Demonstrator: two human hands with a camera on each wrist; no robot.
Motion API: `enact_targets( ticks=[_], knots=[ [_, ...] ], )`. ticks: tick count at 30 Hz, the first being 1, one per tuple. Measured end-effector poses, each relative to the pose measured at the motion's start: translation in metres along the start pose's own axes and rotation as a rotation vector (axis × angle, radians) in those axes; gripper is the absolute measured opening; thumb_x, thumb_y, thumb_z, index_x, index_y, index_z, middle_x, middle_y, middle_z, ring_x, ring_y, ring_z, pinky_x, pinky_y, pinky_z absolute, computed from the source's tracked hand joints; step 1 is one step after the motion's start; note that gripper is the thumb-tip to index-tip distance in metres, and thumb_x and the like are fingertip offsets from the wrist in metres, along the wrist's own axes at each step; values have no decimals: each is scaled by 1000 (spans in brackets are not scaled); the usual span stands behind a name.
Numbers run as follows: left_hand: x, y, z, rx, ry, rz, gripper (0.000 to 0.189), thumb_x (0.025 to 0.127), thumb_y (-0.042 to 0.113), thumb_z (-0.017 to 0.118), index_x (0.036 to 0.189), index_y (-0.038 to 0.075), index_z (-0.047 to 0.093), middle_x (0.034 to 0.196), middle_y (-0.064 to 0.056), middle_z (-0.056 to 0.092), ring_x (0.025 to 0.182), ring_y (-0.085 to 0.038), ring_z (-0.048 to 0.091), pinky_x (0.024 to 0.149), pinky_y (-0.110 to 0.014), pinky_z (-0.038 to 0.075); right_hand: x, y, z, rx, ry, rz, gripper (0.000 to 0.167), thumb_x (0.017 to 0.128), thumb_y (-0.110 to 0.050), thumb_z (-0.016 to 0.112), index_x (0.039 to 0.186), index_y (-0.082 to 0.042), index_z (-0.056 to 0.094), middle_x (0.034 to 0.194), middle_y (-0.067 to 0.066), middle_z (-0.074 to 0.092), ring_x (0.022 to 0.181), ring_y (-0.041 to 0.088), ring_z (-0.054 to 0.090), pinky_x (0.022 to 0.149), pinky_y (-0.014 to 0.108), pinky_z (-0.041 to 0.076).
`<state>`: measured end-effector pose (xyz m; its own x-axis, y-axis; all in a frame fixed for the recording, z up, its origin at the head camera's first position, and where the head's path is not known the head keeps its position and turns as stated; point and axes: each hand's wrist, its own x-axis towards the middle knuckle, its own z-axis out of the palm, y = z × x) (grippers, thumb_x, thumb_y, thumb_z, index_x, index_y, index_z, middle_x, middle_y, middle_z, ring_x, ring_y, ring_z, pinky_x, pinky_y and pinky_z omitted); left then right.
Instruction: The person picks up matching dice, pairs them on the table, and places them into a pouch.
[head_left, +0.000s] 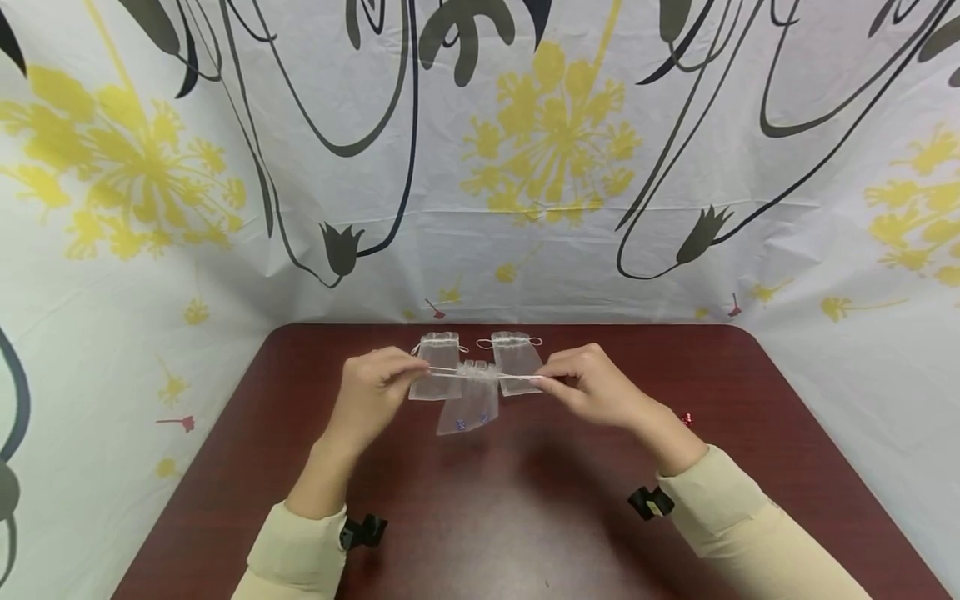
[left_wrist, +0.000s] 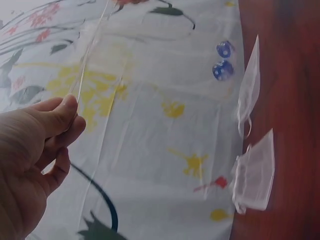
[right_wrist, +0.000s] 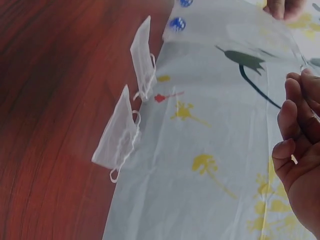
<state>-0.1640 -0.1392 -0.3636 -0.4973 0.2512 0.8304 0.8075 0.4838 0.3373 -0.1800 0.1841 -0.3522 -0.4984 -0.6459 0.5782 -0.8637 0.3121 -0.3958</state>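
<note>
A sheer white drawstring bag hangs between my hands, its top gathered into ruffles. Two blue dice with white dots show through its lower part. My left hand pinches the cord on the left side between thumb and fingers. On the right side, my right hand pinches the other end of the cord, pulled out straight. Behind the hanging bag, a second sheer bag lies at the left and a third at the right, both with loose cord loops.
The dark red-brown table ends at a patterned white cloth hanging behind it. A small red object lies beyond my right forearm, partly hidden by it. Black wrist cameras are strapped at both cuffs.
</note>
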Motion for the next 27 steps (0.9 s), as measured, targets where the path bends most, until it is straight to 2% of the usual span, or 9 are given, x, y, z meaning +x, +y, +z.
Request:
enact_targets(
  ticks=[4, 9, 15, 18, 24, 27],
  knots=[
    [-3, -7, -12, 52, 52, 1, 21, 66, -12, 87, 80, 3, 80, 74, -3, 74, 62, -15, 66, 59, -24, 52, 0, 5, -2, -7, 16, -6, 17, 86, 3, 75, 82, -13, 78, 70, -14, 62, 56, -1, 47, 50, 16, 38],
    [-6, -12, -24, 80, 38, -1, 21, 67, -11, 88, 81, 3, 80, 75, -3, 74, 64, -14, 67, 61, -24, 54, 6, 8, 5, 3, 4, -11, 16, 87, 1, 75, 82, -14, 78, 69, -15, 61, 57, -2, 47, 50, 16, 38],
    [-10, -21, -36, 117, 47, -16, 21, 68, -11, 87, 81, 2, 79, 76, -3, 74, 66, -16, 69, 63, -25, 56, 20, 4, 19, 29, 0, -22, 16, 88, 0, 75, 80, -15, 76, 66, -9, 59, 55, -1, 43, 48, 18, 36],
    [-13, -29, -44, 153, 43, -36, 20, 68, -11, 87, 81, 2, 79, 77, -4, 74, 66, -16, 70, 63, -25, 56, 28, 2, 29, 38, -10, -39, 14, 89, -1, 75, 82, -13, 78, 68, -9, 63, 57, -1, 47, 48, 20, 40],
    [-24, -50, -58, 179, 34, -128, 16, 72, -9, 86, 81, 2, 79, 77, -3, 74, 67, -18, 70, 67, -13, 50, 46, 1, 54, 41, -38, -50, 9, 91, -6, 74, 88, -13, 80, 74, -9, 67, 61, -1, 52, 53, 23, 44],
    [-29, -61, -64, 205, 36, -146, 15, 72, -9, 85, 80, 1, 79, 76, -3, 74, 66, -18, 70, 66, -15, 51, 55, -1, 65, 30, -49, -46, 8, 91, -8, 75, 88, -14, 80, 76, -8, 69, 62, 0, 52, 56, 23, 45]
  ],
)
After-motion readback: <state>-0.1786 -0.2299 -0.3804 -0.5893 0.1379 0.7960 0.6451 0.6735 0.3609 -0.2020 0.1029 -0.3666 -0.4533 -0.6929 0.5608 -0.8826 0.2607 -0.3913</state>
